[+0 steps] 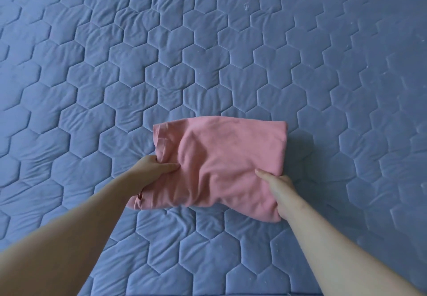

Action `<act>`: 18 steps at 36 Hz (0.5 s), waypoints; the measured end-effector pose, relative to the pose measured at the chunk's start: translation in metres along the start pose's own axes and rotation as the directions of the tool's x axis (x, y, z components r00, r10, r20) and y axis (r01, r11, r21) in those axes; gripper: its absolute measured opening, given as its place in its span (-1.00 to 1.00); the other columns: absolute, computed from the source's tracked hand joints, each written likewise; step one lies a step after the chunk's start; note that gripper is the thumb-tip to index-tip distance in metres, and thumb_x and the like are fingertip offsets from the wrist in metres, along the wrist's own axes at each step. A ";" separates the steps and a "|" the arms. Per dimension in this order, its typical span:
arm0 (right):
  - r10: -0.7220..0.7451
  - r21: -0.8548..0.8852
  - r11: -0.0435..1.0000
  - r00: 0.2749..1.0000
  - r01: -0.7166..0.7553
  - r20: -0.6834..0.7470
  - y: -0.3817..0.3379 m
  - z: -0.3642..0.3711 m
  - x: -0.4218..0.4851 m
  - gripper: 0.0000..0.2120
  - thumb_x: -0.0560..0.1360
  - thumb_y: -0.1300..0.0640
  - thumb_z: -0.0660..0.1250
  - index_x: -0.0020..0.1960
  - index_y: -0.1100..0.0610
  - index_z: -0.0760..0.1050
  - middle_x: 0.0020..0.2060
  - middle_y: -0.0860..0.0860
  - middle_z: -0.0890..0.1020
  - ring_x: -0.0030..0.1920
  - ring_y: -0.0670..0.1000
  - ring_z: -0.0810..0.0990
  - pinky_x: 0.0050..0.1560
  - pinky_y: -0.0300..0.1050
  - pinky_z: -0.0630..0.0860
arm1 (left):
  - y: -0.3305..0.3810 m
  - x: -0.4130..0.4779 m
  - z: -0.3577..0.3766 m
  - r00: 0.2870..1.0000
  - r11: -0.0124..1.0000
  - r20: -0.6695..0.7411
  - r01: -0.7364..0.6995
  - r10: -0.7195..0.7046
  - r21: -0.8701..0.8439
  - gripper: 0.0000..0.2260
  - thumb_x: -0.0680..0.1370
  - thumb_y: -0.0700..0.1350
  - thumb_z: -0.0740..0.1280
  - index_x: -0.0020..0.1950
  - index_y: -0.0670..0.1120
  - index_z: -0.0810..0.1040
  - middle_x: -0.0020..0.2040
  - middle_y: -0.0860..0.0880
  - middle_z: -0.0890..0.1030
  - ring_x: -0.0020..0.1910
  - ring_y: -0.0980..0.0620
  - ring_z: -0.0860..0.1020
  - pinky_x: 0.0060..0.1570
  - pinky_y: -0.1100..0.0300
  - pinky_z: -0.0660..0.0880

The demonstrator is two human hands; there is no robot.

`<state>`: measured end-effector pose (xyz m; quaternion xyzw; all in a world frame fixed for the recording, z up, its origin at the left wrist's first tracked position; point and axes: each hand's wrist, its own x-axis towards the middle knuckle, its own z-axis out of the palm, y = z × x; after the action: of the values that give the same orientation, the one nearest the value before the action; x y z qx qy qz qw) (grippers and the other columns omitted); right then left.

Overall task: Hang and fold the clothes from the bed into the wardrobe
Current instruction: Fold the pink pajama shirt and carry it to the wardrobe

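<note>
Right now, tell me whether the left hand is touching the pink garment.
Touching. The head view shows the left hand gripping the left edge of the folded pink garment, with its thumb pressed on top of the fabric.

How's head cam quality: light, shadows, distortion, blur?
Head view: soft even light, no glare; the folded pink cloth garment casts a diffuse shadow to its right on the blue hexagon-quilted bed cover; wide-angle stretch warps the hexagons near the edges; left hand and right hand gripping it show no motion blur.

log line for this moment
left hand: grips pink garment | right hand: grips it | garment: folded, over blue quilt
</note>
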<state>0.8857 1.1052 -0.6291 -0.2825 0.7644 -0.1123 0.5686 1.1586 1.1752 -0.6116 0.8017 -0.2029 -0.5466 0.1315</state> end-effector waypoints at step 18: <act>-0.073 0.278 0.948 0.956 0.154 -0.283 0.043 -0.116 -0.170 -0.62 0.39 0.08 0.45 0.16 0.19 0.52 -0.06 0.07 0.61 -0.04 0.07 0.56 -0.03 -0.12 0.44 | 0.088 -0.165 0.009 0.923 0.916 0.204 -0.363 0.328 0.170 -0.65 0.43 0.02 0.45 0.14 -0.07 0.47 -0.01 -0.03 0.51 -0.08 0.01 0.47 -0.02 0.16 0.33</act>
<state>0.7975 1.2179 -0.4753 -0.2198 0.7910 -0.2961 0.4881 1.0814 1.1745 -0.4410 0.7124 -0.4072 -0.5576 0.1253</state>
